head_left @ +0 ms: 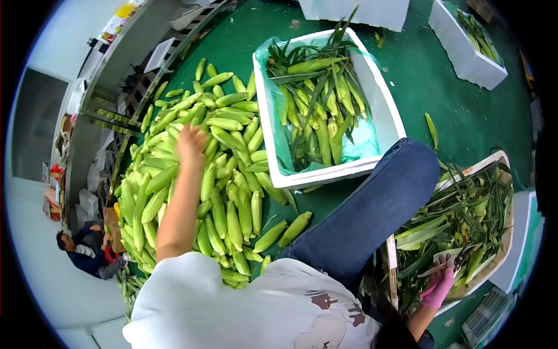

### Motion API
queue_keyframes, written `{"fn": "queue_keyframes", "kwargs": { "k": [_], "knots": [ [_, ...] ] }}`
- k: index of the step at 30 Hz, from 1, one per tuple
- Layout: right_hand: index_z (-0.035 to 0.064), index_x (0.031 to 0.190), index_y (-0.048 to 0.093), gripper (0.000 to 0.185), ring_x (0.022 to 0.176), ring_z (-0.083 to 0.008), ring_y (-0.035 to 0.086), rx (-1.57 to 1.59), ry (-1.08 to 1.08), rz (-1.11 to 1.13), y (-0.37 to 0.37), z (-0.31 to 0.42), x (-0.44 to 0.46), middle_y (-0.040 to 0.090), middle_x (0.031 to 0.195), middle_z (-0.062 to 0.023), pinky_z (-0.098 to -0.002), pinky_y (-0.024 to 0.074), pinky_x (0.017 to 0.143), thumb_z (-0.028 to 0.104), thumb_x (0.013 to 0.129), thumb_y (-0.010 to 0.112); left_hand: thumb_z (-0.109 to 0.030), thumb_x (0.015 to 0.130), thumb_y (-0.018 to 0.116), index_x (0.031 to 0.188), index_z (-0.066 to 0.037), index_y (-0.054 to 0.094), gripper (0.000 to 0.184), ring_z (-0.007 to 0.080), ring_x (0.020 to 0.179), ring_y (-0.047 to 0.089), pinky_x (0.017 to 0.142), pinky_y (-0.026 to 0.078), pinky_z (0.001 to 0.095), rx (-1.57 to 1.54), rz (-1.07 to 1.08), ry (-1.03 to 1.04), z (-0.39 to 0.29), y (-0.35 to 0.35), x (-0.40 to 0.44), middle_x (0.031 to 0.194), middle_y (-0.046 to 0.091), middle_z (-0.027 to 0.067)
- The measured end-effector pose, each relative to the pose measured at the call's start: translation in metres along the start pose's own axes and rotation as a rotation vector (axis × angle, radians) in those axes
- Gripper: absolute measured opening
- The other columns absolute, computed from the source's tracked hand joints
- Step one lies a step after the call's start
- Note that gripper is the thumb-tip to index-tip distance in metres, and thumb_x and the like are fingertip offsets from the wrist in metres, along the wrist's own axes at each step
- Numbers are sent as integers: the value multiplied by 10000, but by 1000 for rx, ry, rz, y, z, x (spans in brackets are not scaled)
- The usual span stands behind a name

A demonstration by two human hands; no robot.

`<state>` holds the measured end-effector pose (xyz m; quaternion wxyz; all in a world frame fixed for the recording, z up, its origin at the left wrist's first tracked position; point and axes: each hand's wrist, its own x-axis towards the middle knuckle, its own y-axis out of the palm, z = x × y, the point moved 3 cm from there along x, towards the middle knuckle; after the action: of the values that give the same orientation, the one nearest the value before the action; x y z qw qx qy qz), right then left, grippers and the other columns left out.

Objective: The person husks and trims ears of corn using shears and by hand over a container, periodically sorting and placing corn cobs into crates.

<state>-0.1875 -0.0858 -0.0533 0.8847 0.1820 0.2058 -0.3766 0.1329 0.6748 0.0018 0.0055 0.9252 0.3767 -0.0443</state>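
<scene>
My left hand is over a large pile of green corn ears on the floor. It is smeared by motion, so its fingers and any hold are unclear. My right hand, in a pink glove with bare fingertips, is closed above a crate of stripped husks and leaves. A narrow dark object shows at its fingers, but I cannot make out its kind. In front of me a white foam box lined with green plastic holds untrimmed corn ears with long leaves.
My bent knee lies between the foam box and the crate. Another foam box with corn stands at the far right. A seated person is at the left, by shelving. A loose leaf lies on the green floor.
</scene>
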Motion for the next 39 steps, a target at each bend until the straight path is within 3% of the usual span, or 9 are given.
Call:
{"fn": "queue_keyframes", "kwargs": {
  "k": [3, 7, 13, 16, 19, 21, 27, 35, 39],
  "knots": [
    [64, 1394, 512, 497, 1091, -190, 577, 67, 51, 42, -13, -5, 2, 614, 1254, -63, -336, 418, 993, 339, 985, 572, -250, 958, 556, 1344, -94, 551, 416, 198, 894, 670, 760, 551, 317, 328, 920, -16, 74, 191, -66, 1026, 697, 95],
    [35, 1382, 507, 485, 1120, -200, 575, -74, -29, -103, 0, 15, -27, 626, 1219, -85, -354, 429, 997, 292, 977, 575, -105, 825, 634, 1068, -105, 723, 259, 298, 1092, 620, 990, 479, 415, 1076, 1638, 1072, 260, 335, -135, 1071, 681, 92],
    [7, 1370, 494, 453, 1038, -204, 588, -129, -6, -255, -30, 17, -68, 637, 1163, -98, -337, 466, 942, 183, 958, 563, -172, 869, 633, 1065, -141, 724, 218, 222, 1090, 599, 1014, 397, 442, 1913, 1583, 1681, 338, 384, -153, 1163, 617, 60],
    [-3, 1377, 483, 462, 1017, -198, 585, -114, 38, -345, -30, 15, -82, 632, 1134, -103, -324, 466, 931, 148, 947, 560, -204, 793, 729, 995, -115, 737, 221, 274, 1066, 605, 974, 445, 437, 1736, 1534, 1524, 325, 402, -138, 1114, 628, 48],
    [-4, 1374, 485, 460, 1015, -194, 586, -30, 22, -319, -49, 6, -70, 632, 1128, -97, -324, 467, 931, 140, 945, 564, -294, 818, 756, 1062, -66, 683, 342, 305, 1031, 612, 922, 478, 430, 1155, 1414, 770, 222, 412, -135, 1098, 639, 59],
    [0, 1361, 494, 451, 1026, -192, 587, 36, -39, -265, -39, 14, -60, 632, 1130, -99, -335, 465, 945, 146, 939, 563, -422, 910, 709, 1136, -6, 616, 482, 195, 982, 630, 865, 510, 356, 389, 1427, 144, 180, 419, -142, 1093, 664, 76],
    [-3, 1403, 473, 524, 1116, -196, 582, 8, -193, -73, -21, 57, -34, 624, 1207, -98, -344, 435, 1012, 216, 941, 588, -488, 935, 635, 1338, -31, 511, 621, 237, 1082, 626, 960, 514, 421, -342, 1444, -107, -16, 477, -235, 1183, 640, 113],
    [33, 1399, 481, 642, 935, -103, 558, -133, -339, 6, -6, 123, -62, 601, 1162, -41, -248, 465, 792, 198, 809, 673, -601, 984, 374, 1347, -65, 477, 656, 313, 1043, 627, 807, 556, 448, -359, 2253, -439, -117, 487, -505, 1068, 610, 169],
    [17, 1432, 438, 734, 984, -102, 526, -150, -397, 87, -32, 113, -62, 565, 1153, -23, -256, 447, 863, 183, 766, 696, -552, 1004, 372, 1328, -46, 496, 614, 294, 1037, 617, 819, 568, 472, -113, 2290, -999, -57, 455, -604, 1131, 587, 148]
  ]
}}
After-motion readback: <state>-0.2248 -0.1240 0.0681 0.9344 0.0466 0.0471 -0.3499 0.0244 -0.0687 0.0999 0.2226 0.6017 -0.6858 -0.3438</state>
